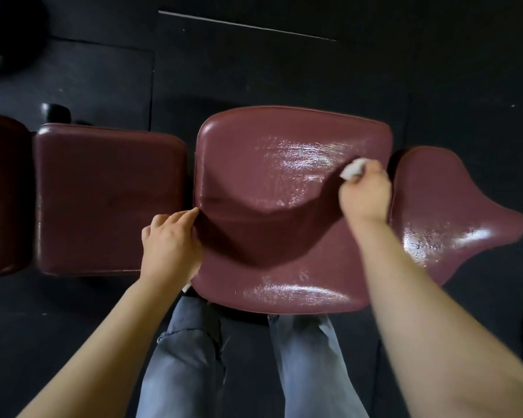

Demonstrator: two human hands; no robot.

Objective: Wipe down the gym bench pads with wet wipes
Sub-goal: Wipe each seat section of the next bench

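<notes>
A maroon vinyl bench runs left to right in the head view. Its wide middle pad (272, 164) shines wet across the top. My right hand (364, 191) grips a crumpled white wet wipe (353, 168) and holds it against the middle pad near its right edge. My left hand (169, 239) rests on the pad's left edge with the fingers curled over the gap. To the right lies a narrower, tapering pad (447, 206), also glossy with moisture. A duller, dry-looking pad (109, 197) sits to the left.
Dark rubber floor mats (284, 64) surround the bench. A further maroon pad (0, 191) shows at the far left edge. A black roller or knob (56, 113) sits behind the left pad. My legs in grey jeans (191, 357) stand close against the bench's near side.
</notes>
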